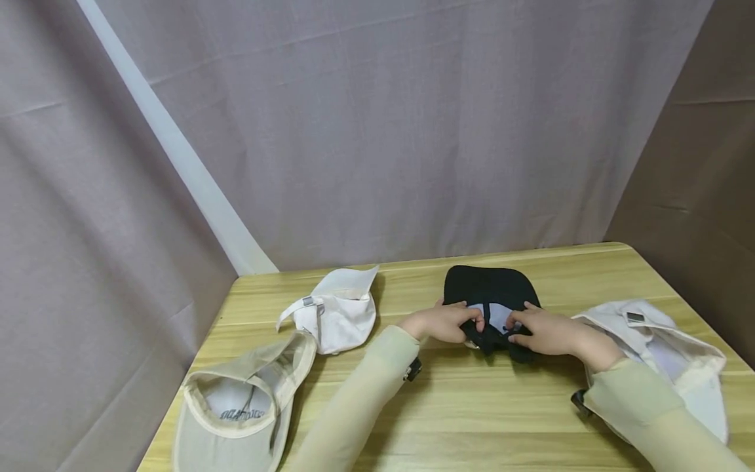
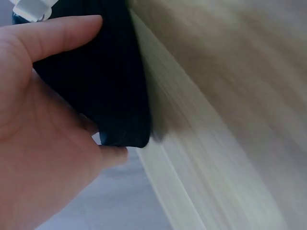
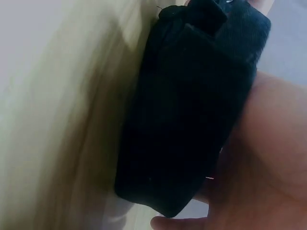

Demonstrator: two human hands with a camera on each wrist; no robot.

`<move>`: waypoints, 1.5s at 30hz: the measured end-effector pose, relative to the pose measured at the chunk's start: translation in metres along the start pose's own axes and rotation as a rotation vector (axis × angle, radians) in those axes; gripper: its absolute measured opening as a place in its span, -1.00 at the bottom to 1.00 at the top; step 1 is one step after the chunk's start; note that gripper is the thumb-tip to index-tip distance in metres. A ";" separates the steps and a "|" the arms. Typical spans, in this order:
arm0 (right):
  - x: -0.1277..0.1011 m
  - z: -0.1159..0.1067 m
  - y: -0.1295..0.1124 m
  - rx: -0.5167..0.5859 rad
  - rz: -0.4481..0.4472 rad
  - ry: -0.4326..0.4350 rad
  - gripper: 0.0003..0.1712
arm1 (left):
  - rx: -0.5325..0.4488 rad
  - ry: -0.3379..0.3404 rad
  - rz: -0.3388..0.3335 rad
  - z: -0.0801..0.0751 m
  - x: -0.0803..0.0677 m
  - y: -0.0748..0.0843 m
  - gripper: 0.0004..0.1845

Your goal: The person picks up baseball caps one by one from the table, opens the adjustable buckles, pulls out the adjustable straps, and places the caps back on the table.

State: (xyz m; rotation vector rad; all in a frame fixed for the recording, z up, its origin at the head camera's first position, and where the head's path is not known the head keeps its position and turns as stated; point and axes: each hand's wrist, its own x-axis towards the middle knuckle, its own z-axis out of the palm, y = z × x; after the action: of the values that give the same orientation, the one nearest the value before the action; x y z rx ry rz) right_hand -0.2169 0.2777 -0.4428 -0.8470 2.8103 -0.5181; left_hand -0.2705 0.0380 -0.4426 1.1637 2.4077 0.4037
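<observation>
Both hands grip the black cap [image 1: 491,292] lying on the desk [image 1: 472,406] between them: left hand [image 1: 444,322] and right hand [image 1: 545,331] pinch its back opening. Probably adjusting the strap; next needs a steady pull.

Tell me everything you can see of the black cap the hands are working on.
The black cap is dark, cloth-like fabric with a paler lining patch showing at its near edge. It lies on the wooden table, toward the far middle, between the light caps. The left hand and right hand grip its near edge from either side, fingers curled into the fabric. In both wrist views the black cloth sits folded against each palm. Its brim is not clearly visible.
</observation>
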 end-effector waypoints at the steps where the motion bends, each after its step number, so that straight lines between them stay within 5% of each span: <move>1: 0.001 -0.001 0.004 -0.003 0.005 0.000 -0.80 | -0.008 0.000 -0.002 0.000 0.004 0.000 -0.68; 7: 0.004 -0.006 0.019 -0.009 0.070 -0.005 -0.81 | -0.021 0.029 -0.027 0.001 0.026 0.000 -0.71; 15: 0.005 -0.010 0.028 0.013 0.077 0.007 -0.82 | 0.011 0.027 -0.020 -0.004 0.036 0.005 -0.66; 22: 0.018 -0.018 0.021 -0.049 0.175 0.076 -0.86 | -0.033 0.038 0.020 -0.022 0.026 -0.003 -0.58; 29: 0.044 -0.031 -0.007 -0.051 0.150 0.222 -0.72 | -0.265 0.144 0.064 -0.067 -0.019 -0.027 -0.45; 36: 0.088 -0.042 -0.052 -0.009 0.080 0.225 -0.66 | -0.253 0.361 -0.174 -0.111 -0.092 -0.067 -0.50; 40: 0.117 -0.036 -0.078 -0.007 0.002 0.259 -0.66 | -0.294 0.395 -0.249 -0.118 -0.127 -0.094 -0.52; 45: 0.158 -0.016 -0.119 0.010 -0.094 0.254 -0.62 | -0.299 0.405 -0.354 -0.103 -0.167 -0.134 -0.54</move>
State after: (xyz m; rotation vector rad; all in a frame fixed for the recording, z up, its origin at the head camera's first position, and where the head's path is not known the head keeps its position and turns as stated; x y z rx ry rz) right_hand -0.2912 0.1012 -0.3918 -0.9786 3.0012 -0.6994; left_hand -0.3193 -0.1824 -0.3694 0.5489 2.6968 0.9141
